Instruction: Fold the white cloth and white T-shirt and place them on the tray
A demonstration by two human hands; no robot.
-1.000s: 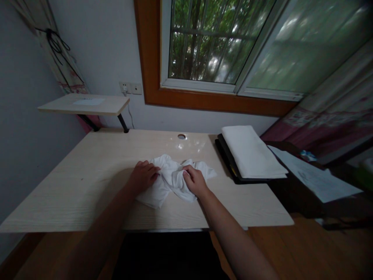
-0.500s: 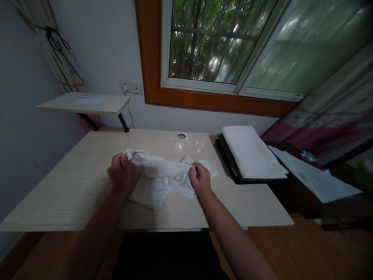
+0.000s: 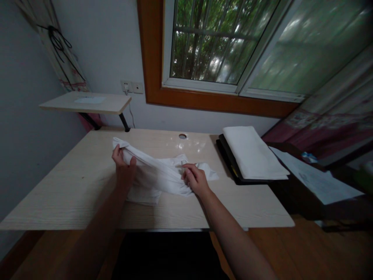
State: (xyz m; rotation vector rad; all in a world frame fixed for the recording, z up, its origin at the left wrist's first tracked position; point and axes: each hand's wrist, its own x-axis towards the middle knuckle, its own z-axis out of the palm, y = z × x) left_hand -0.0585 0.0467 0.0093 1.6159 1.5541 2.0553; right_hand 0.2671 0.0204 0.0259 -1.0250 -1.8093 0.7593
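A crumpled, thin white garment lies across the pale wooden desk, its left end lifted and its lower edge spread toward the front. My left hand holds that raised upper left part, the fingers behind the fabric and the thumb spread apart on the near side. Over the right part of the garment is my right hand, with the index finger pointing left and the other fingers curled in on the cloth. The exact shape of the garment cannot be made out through its folds.
A folded white cloth rests on a black folder-like item at the desk's right. Farther right, printed paper lies on a dark surface. A small raised shelf stands at the back left, and a round cable hole is near the back edge.
My left hand has drawn the garment's left end up and away, stretching a fold diagonally toward my right hand. The left thumb has spread, and my right index finger has straightened.
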